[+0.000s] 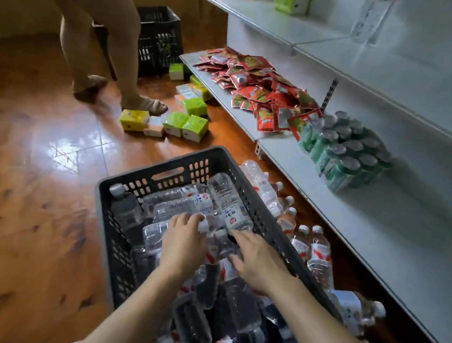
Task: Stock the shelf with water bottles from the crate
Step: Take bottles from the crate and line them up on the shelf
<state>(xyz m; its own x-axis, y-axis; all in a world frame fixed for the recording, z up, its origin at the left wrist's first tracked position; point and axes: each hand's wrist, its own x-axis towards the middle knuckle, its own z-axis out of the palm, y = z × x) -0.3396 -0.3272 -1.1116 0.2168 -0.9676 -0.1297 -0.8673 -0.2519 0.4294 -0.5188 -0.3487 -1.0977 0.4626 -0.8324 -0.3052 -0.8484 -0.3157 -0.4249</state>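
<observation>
Clear plastic water bottles [186, 211] lie heaped inside the dark grey slotted crate [165, 172]. Your left hand [184, 242] curls its fingers over one; your right hand [259, 263] rests spread. Slick bottles may slip.

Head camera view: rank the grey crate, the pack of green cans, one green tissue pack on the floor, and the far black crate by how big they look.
1. grey crate, though it is nearest the camera.
2. far black crate and pack of green cans: alike, unranked.
3. green tissue pack.
</observation>
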